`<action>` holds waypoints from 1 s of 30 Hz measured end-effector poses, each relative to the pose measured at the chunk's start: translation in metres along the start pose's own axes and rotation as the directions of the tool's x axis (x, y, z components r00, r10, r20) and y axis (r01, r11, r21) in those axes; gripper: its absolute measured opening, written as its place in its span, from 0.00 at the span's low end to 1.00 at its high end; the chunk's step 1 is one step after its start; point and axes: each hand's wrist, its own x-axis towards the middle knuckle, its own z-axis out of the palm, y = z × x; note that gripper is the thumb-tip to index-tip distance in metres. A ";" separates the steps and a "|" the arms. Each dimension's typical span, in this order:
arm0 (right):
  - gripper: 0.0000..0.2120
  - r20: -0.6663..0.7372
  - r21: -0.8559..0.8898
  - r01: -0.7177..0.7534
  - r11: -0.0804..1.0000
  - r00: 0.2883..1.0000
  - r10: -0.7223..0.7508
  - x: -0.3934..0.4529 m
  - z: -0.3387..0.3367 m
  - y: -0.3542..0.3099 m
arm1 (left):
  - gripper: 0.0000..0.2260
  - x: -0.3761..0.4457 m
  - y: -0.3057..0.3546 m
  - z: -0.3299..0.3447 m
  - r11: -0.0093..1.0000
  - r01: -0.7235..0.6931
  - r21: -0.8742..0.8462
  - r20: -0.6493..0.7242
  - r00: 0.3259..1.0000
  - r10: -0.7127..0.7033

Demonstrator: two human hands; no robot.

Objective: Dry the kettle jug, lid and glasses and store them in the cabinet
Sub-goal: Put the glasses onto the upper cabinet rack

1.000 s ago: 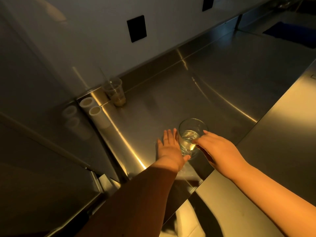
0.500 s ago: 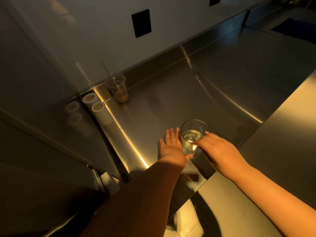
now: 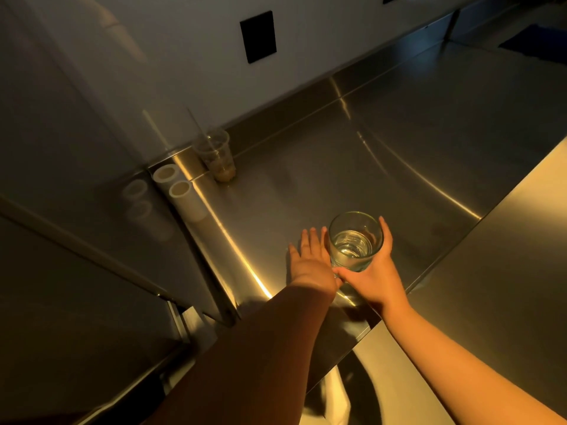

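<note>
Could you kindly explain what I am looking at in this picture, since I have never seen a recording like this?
There is no machine here: the camera sits on a person's head and looks down at their own two bare arms. They reach over a stainless steel counter. The right hand curls round a clear drinking glass, which seems to hold a little water. The left hand lies flat beside it, fingers straight, holding nothing. Further back, near the wall, stand a plastic cup with a straw and two white tubes. A black plate is on the wall.
</note>
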 end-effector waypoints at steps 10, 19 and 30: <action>0.48 -0.111 -0.072 0.026 0.997 0.993 -0.034 -0.003 0.001 -0.005 | 0.42 -0.001 -0.002 -0.001 1.000 -0.010 -0.023 0.010 1.000 0.010; 0.48 -0.151 -0.102 0.088 0.991 0.983 -0.103 -0.003 -0.025 -0.034 | 0.49 -0.023 -0.003 -0.025 0.920 -0.179 -0.350 -0.215 0.971 0.107; 0.44 -0.135 -0.092 0.291 0.952 0.944 -0.301 -0.032 -0.085 -0.170 | 0.59 -0.104 0.023 -0.084 0.712 -0.482 -0.511 -0.733 0.677 -0.068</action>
